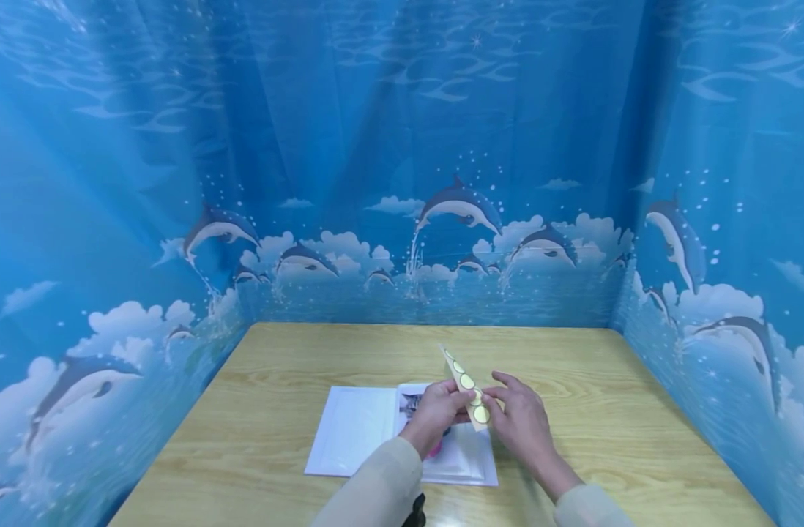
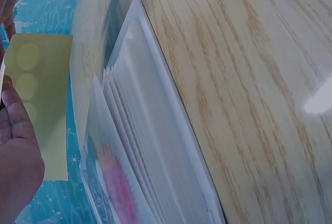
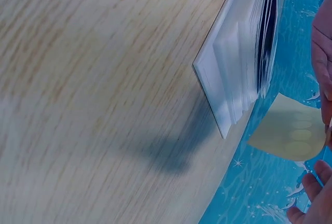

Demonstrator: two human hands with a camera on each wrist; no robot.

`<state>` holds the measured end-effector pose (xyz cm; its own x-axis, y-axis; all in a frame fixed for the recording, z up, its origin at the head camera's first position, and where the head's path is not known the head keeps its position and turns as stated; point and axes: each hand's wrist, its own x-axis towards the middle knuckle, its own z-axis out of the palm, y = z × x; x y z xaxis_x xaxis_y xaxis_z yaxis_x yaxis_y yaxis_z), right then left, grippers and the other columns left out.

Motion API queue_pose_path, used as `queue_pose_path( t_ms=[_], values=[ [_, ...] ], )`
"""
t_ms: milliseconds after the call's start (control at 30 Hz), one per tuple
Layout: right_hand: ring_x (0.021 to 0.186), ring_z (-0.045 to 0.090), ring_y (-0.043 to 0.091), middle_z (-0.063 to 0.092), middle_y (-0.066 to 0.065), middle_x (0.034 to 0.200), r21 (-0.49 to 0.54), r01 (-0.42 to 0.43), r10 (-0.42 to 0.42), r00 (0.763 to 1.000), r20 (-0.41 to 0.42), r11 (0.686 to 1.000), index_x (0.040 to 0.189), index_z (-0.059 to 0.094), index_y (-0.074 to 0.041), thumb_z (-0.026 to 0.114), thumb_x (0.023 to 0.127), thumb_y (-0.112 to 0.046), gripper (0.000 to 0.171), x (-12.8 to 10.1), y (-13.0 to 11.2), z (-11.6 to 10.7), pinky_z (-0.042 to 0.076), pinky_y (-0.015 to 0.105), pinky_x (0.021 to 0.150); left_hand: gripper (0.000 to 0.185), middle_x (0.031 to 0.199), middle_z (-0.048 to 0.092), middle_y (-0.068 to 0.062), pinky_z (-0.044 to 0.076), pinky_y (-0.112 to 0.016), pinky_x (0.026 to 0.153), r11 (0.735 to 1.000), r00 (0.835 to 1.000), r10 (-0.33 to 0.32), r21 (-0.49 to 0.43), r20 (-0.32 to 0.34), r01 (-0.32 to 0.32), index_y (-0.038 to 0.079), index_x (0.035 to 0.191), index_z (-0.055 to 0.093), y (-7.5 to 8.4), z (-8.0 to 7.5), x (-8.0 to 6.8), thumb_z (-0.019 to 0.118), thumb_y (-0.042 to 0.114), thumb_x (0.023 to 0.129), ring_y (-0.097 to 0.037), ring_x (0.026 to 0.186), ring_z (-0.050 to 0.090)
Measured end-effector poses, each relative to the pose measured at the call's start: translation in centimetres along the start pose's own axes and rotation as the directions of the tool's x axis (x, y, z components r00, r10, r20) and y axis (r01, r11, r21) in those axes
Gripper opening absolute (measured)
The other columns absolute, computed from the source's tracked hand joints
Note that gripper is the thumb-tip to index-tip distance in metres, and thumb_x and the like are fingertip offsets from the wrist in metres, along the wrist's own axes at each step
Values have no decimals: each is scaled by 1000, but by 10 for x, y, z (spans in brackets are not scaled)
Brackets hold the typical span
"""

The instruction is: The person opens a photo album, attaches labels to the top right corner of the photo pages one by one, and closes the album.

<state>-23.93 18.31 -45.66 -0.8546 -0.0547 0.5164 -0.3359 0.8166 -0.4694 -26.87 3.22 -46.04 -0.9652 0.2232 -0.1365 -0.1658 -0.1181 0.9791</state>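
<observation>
My left hand holds a narrow sheet of round yellow stickers tilted above an open album, its thumb on the front. At the sheet's right edge, the thumb and forefinger of my right hand pinch it beside a sticker; the other fingers stand off. The left wrist view shows the back of the sticker sheet, round outlines showing through, with the left hand against it. In the right wrist view the right hand is partly cut off, hiding its pinch.
The white album lies on a wood-grain table, its left cover flat and a stack of pages on the right. A picture with pink in it shows under the left hand. Blue dolphin-print curtains enclose the table at back and sides.
</observation>
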Motion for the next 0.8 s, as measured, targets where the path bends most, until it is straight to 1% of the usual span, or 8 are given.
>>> queue_pose_path(
  t_ms=[167,333,433,567,800],
  values=[
    [120,56,43,63,18,129,20,-18,18,1000,2,1000,99,76,-5,72,90,-11,12,0,-1,-1,39,63,101,22,96,75,-10,60,-32,76,1000,1000,-4,2,-3,4,-1,115,67,1,0,1,64,8,95,-21,85,72],
    [117,57,44,63,19,128,26,-51,52,998,-25,998,101,76,-6,73,90,-17,16,0,1,-2,39,62,101,27,99,74,-13,60,-33,78,1000,1000,11,-27,10,-10,-2,121,65,1,-1,0,62,7,95,-23,87,73],
    [116,58,45,64,20,127,2,-32,32,998,-45,999,99,76,-6,75,88,-19,17,0,4,-2,38,62,103,29,101,74,-14,60,-33,78,999,1000,12,-34,5,-12,-2,123,64,1,-2,-1,62,6,95,-24,88,73],
    [113,61,42,66,20,124,-40,19,-22,997,-68,999,95,76,-5,78,86,-18,15,0,8,0,37,62,104,30,102,74,-13,60,-33,78,1000,1000,3,-30,1,-3,-2,123,64,0,-2,-1,62,6,94,-24,88,72],
    [112,62,40,66,19,122,-76,48,-54,995,-83,996,94,76,-5,78,86,-17,15,-1,12,2,37,60,105,30,102,74,-11,60,-34,78,1000,1000,-9,-26,-4,9,-1,124,64,-1,-2,-2,63,6,94,-23,87,72]
  ],
)
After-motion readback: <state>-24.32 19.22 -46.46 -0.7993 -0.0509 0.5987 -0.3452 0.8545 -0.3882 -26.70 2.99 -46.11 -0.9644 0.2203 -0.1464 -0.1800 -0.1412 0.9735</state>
